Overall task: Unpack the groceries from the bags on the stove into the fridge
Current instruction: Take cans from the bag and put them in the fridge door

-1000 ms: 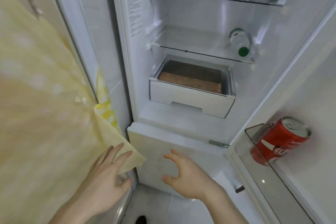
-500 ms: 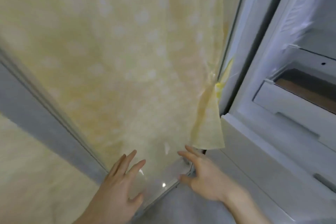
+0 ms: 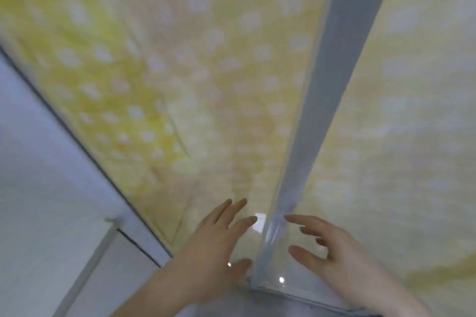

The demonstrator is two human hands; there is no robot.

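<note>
While the view is smeared with motion blur, neither the fridge, the bags nor the groceries can be made out, so where they are cannot be told. What fills the picture is a yellow covering (image 3: 159, 64) dotted with white spots, glossy like plastic sheeting, running from the top edge down to the hands. A grey vertical strip (image 3: 334, 90) splits it into a left stretch and a paler right stretch (image 3: 412, 110); whether that strip is a frame or a seam is not clear.

Both hands are low in the picture, empty, one on either side of the foot of the grey strip. The left hand (image 3: 213, 242) has its fingers straight and fanned apart, its palm facing the covering; whether it touches the sheeting I cannot tell. The right hand (image 3: 332, 247) has its fingers loosely bent and spread, with its fingertips pointing toward the strip and grasping nothing.

To the left, a pale bluish-white panel (image 3: 43, 188) meets the covering along a dark diagonal edge.
</note>
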